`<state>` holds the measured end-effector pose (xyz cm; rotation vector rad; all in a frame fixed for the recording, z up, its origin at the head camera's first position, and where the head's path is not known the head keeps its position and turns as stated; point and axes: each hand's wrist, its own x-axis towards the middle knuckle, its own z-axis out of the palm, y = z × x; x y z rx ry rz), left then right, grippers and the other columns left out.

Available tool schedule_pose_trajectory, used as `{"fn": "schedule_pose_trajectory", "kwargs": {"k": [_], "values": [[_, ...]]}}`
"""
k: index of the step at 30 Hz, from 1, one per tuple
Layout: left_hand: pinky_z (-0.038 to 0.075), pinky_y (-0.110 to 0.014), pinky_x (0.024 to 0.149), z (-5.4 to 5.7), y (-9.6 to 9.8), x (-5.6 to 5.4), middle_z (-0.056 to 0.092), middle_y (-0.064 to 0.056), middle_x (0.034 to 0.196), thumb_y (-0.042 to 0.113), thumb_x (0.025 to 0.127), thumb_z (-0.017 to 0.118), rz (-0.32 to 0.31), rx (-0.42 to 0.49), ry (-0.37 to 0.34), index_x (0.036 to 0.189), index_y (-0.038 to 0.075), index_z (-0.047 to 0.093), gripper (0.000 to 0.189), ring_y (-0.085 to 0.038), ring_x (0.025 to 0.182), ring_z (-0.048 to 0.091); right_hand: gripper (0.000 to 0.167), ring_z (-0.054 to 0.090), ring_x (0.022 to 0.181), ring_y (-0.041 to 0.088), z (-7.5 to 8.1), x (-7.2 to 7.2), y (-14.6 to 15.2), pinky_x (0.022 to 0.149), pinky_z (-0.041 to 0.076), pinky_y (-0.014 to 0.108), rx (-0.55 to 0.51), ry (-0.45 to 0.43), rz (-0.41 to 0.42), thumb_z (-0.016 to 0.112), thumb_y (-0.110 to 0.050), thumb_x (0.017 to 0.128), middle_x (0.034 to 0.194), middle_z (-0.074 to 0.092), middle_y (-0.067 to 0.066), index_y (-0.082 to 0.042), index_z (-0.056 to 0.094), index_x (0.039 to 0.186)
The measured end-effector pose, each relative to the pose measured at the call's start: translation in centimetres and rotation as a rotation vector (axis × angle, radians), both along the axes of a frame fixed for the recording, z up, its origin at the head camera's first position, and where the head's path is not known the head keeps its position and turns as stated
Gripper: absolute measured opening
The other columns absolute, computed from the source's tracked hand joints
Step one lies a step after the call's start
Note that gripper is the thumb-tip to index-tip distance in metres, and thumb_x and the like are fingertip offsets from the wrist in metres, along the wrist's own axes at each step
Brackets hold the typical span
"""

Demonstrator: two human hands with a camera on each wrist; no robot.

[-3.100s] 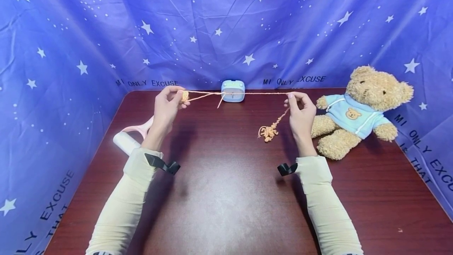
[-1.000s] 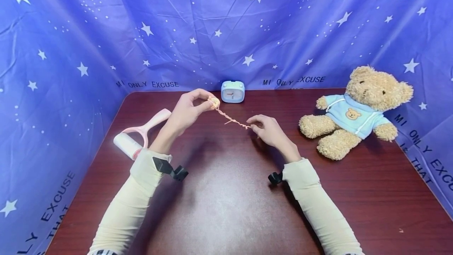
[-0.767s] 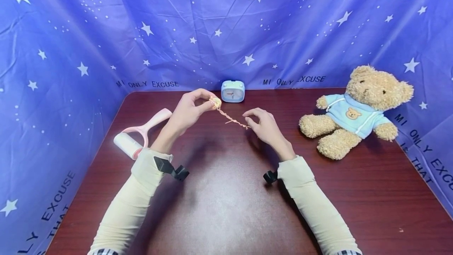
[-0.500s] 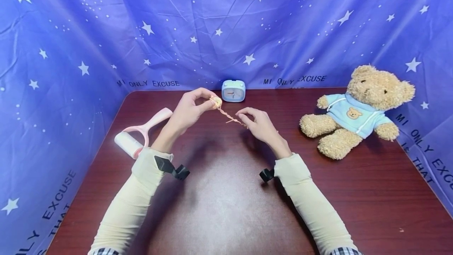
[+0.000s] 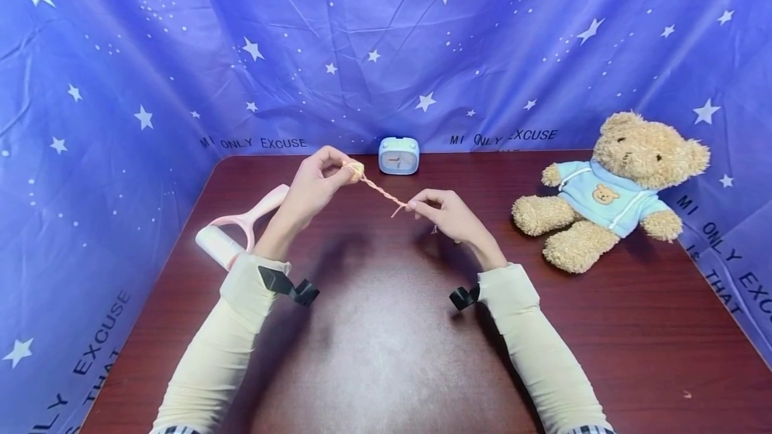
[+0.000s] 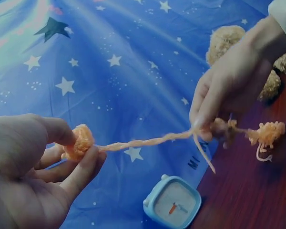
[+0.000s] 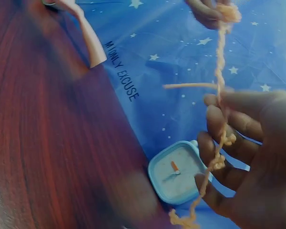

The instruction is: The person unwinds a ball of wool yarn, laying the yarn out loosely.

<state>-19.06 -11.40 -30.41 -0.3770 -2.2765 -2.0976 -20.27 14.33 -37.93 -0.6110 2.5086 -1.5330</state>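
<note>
An orange yarn cord (image 5: 384,192) stretches between my two hands above the table, twisted along its length. My left hand (image 5: 316,183) pinches a small bundled lump of the yarn (image 6: 79,142) between thumb and fingers. With thumb and index finger, my right hand (image 5: 449,214) pinches the cord lower and to the right. A short loose yarn end (image 6: 205,155) sticks out where the right hand pinches. Beyond that hand, a knotted tail (image 6: 267,133) trails off; the right wrist view shows it running past the curled fingers.
A blue alarm clock (image 5: 399,156) stands at the table's back edge. On the left lies a pink-handled lint roller (image 5: 241,220), partly behind the left forearm. A teddy bear (image 5: 609,193) in a blue top sits at the right. Starry blue cloth (image 5: 374,99) surrounds the table (image 5: 386,353).
The hands were far apart with a looped, stretched strand, then came closer with the cord slack. Over the last half second the right hand pinches near the loose end and the cord straightens.
</note>
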Motion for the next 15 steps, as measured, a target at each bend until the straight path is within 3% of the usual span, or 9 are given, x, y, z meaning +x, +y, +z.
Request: {"fn": "schedule_pose_trajectory", "kwargs": {"k": [3,8,11,15], "values": [[0.058,-0.029,0.086,0.0,-0.3,-0.1,0.062,-0.006,0.092,-0.008,0.089,0.052,-0.008,0.010,-0.019,0.102,-0.002,0.051,0.015,-0.010,0.082,0.066,0.020,0.049,0.055,0.010,1.3,0.7,0.2,0.042,0.041,0.022,-0.011,-0.037,0.022,0.060,-0.020,0.095,0.082,0.064,0.008,-0.004,0.070,0.100],[0.057,-0.027,0.089,0.2,-0.7,0.0,0.061,-0.015,0.103,-0.007,0.091,0.048,-0.051,-0.104,-0.056,0.112,-0.006,0.059,0.024,-0.012,0.088,0.067,0.016,0.045,0.053,0.010,3.4,2.2,0.1,0.042,0.038,0.020,-0.055,0.005,-0.017,0.061,-0.011,0.093,0.084,0.061,0.018,0.003,0.067,0.099],[0.056,-0.026,0.090,0.1,-0.7,0.1,0.064,-0.016,0.107,0.001,0.094,0.051,-0.061,-0.143,-0.088,0.108,-0.008,0.062,0.020,-0.014,0.094,0.067,0.016,0.043,0.050,0.009,3.8,2.6,0.2,0.039,0.038,0.021,-0.068,0.036,-0.067,0.062,-0.010,0.092,0.081,0.057,0.019,0.004,0.065,0.100],[0.057,-0.020,0.079,-0.2,-0.8,0.0,0.067,-0.012,0.101,0.008,0.091,0.061,-0.013,-0.253,-0.041,0.106,-0.002,0.065,0.018,-0.017,0.089,0.068,0.016,0.040,0.039,0.009,3.9,2.7,0.3,0.031,0.037,0.028,-0.085,0.010,-0.097,0.061,-0.011,0.093,0.077,0.053,0.011,0.003,0.064,0.101]]}}
